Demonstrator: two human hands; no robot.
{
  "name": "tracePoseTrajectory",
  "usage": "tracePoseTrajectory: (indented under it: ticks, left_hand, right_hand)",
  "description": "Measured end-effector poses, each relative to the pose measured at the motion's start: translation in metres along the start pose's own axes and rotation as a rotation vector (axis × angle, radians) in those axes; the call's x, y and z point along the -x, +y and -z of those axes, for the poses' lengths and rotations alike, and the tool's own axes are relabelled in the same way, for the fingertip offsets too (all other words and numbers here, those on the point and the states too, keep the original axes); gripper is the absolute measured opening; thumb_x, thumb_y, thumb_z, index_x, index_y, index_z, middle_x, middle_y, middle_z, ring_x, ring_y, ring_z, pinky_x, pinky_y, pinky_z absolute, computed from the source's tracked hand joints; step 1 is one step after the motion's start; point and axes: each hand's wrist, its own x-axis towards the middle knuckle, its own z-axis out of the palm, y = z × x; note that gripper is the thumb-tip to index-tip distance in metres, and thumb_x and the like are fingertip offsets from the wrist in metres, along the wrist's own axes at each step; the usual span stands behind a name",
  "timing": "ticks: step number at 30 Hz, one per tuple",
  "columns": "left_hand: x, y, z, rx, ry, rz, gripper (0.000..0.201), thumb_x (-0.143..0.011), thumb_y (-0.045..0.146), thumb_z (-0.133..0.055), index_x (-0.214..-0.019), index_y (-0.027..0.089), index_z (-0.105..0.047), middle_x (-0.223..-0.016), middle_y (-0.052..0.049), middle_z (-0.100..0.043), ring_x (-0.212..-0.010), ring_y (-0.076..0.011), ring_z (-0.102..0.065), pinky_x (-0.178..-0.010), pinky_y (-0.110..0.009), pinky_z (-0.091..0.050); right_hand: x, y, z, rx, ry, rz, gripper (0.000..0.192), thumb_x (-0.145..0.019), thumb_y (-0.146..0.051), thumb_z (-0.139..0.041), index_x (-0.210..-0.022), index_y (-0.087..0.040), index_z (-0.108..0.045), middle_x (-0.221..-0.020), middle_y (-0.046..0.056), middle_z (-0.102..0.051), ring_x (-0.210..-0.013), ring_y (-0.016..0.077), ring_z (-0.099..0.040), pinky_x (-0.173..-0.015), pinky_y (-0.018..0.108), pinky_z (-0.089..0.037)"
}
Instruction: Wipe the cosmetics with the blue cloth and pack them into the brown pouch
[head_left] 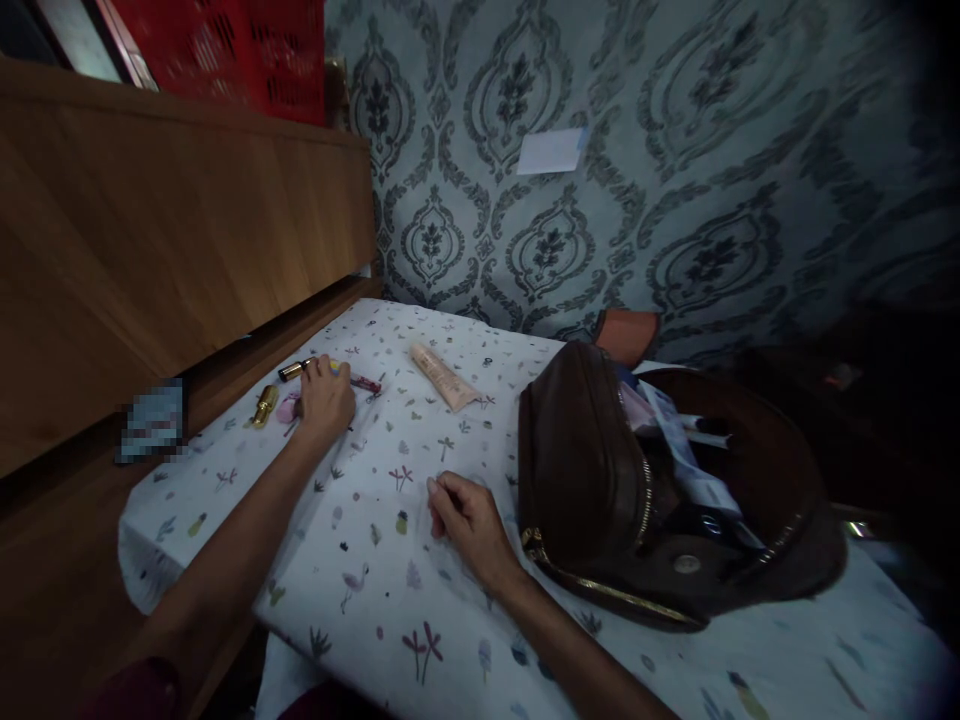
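My left hand [328,400] reaches down onto the patterned tabletop, its fingers bent and closed over a small cluster of cosmetics; what lies under the fingertips is mostly hidden. A dark red slim tube [366,384] sticks out to the right of the fingertips. Left of the hand lie a black and gold lipstick tube [294,370], a gold tube [265,407] and a small pink item [288,406]. My right hand [472,525] rests near the brown bag [566,460], its fingers loosely curled with nothing visible in them. Between and beyond both hands lies a beige squeeze tube [442,377].
The bag gapes, with a white packet [694,465] and brushes [705,432] inside. A white cloth [375,620] with small prints covers the table. Wooden drawers [180,230] border the left, a red basket [232,60] on top. Behind is a papered wall [517,230].
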Motion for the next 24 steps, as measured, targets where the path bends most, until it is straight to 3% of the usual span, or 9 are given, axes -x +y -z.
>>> tracePoseTrajectory:
  ticks: [5, 14, 19, 24]
  left_hand:
    - [-0.001, -0.007, -0.004, -0.011, -0.053, 0.033, 0.038, -0.089, 0.017, -0.043, -0.124, 0.012, -0.056, -0.123, -0.024, -0.053, -0.112, -0.0385, -0.054, -0.090, -0.048, -0.044]
    - [-0.006, -0.014, 0.001, 0.025, -0.097, 0.072, 0.039, -0.089, 0.021, -0.047, -0.126, 0.011, -0.050, -0.128, -0.024, -0.050, -0.114, -0.0381, -0.054, -0.081, -0.045, -0.052]
    - [-0.006, -0.016, 0.004, 0.045, -0.119, 0.020, 0.036, -0.091, 0.020, -0.045, -0.126, 0.015, -0.048, -0.125, -0.019, -0.054, -0.108, -0.0341, -0.058, -0.079, -0.044, -0.054]
    - [-0.001, -0.008, 0.013, 0.021, -0.126, -0.081, 0.035, -0.091, 0.014, -0.044, -0.125, 0.016, -0.053, -0.129, -0.018, -0.051, -0.119, -0.0361, -0.049, -0.079, -0.042, -0.054]
  right_hand:
    - [0.000, 0.001, 0.000, 0.015, 0.002, 0.003, 0.044, -0.094, -0.051, -0.047, -0.061, -0.020, -0.048, -0.050, -0.003, -0.048, -0.051, 0.0117, -0.047, -0.054, 0.025, -0.038]
    - [0.000, 0.000, 0.000, 0.029, 0.001, 0.014, 0.042, -0.094, -0.047, -0.046, -0.061, -0.020, -0.047, -0.050, -0.003, -0.048, -0.051, 0.0118, -0.047, -0.056, 0.024, -0.038]
    - [0.000, 0.002, -0.001, 0.018, -0.004, 0.009, 0.041, -0.094, -0.047, -0.046, -0.062, -0.021, -0.047, -0.051, -0.003, -0.048, -0.051, 0.0124, -0.048, -0.056, 0.025, -0.038]
    - [0.000, 0.001, -0.001, 0.025, -0.015, -0.002, 0.041, -0.095, -0.047, -0.046, -0.062, -0.021, -0.047, -0.051, -0.003, -0.048, -0.052, 0.0123, -0.048, -0.056, 0.025, -0.037]
